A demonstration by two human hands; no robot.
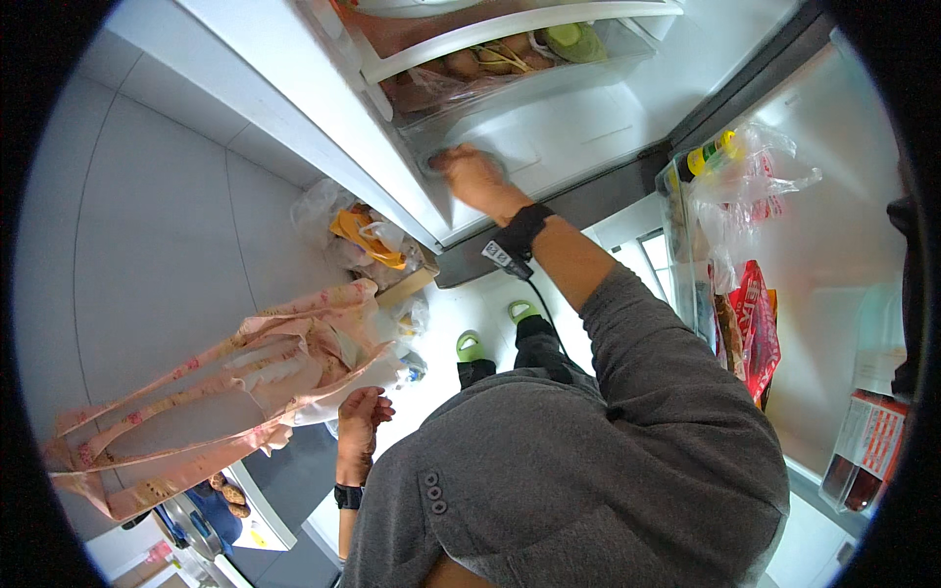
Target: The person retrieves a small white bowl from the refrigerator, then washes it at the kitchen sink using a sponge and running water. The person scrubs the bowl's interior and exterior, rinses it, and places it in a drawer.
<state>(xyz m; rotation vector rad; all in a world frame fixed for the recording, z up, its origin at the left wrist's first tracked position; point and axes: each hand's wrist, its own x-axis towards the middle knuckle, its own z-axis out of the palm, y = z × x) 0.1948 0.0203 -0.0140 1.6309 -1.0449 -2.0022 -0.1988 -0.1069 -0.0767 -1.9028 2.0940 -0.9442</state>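
Note:
My right hand (pixel 474 176) reaches into the lower part of an open refrigerator, its fingers at the left side near the front of a clear plastic drawer (pixel 514 88). Whether the fingers grip a round, clear thing there cannot be made out. Inside the drawer lie brown round produce (pixel 463 65) and a green vegetable or fruit (pixel 570 40), partly in plastic wrapping. My left hand (pixel 364 419) hangs at my left side, fingers loosely curled, with nothing seen in it. It is beside a pink patterned fabric apron (pixel 309 345).
The refrigerator door at right has shelves holding plastic bags (pixel 742 184), a red packet (pixel 753 323) and a boxed item (pixel 871 434). A cardboard box (pixel 408 283) with bagged things stands by the tiled wall (pixel 162 220). A white counter (pixel 257 514) is at lower left.

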